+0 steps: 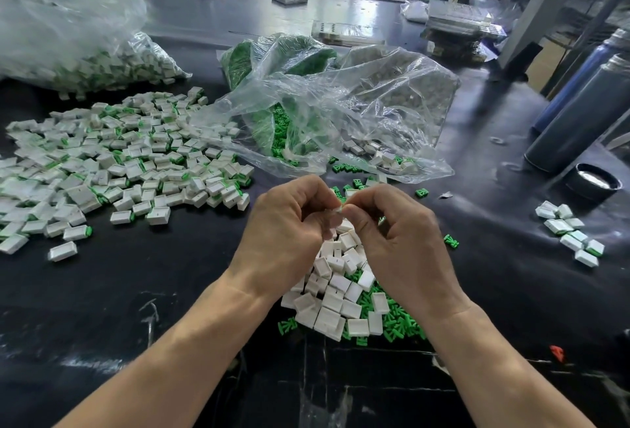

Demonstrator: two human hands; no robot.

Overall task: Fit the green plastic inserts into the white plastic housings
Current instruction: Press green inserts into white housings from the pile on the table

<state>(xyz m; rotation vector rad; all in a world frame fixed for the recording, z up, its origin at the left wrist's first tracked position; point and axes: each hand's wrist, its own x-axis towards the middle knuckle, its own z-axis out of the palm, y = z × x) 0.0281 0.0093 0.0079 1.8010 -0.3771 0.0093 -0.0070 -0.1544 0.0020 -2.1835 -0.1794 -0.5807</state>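
Black sheeting covers the worktable (pixel 143 291), scuffed with pale marks near the front edge, and nearly everything else lies on it. Biggest of the things on it are the clear plastic bags: one at the far left (pixel 68 32) bulging with white pieces, and a crumpled open one in the middle (pixel 341 103) with green inserts and white housings showing through its film and spilling from its mouth. Left of centre spreads a wide pile of assembled pieces (pixel 129 161), white blocks with green showing at one end. Two dark cylinders (pixel 579 114) lean at the right edge, with a round black lid (pixel 593 182) just beside their base. Beneath the wrists sits a mixed heap of empty white housings (pixel 337 291) and loose green inserts (pixel 395 318), touching and overlapping. A small cluster of finished pieces (pixel 572 233) lies well apart on the right. Both hands meet above the mixed heap: the left hand (pixel 289 226) and right hand (pixel 399 233) have their fingers curled inward, fingertips pressed together around one small white housing (pixel 337 210), pinched between them. Only a sliver of it shows; whether a green insert is in it I cannot tell. A tiny red scrap (pixel 556 352) lies near the right forearm.
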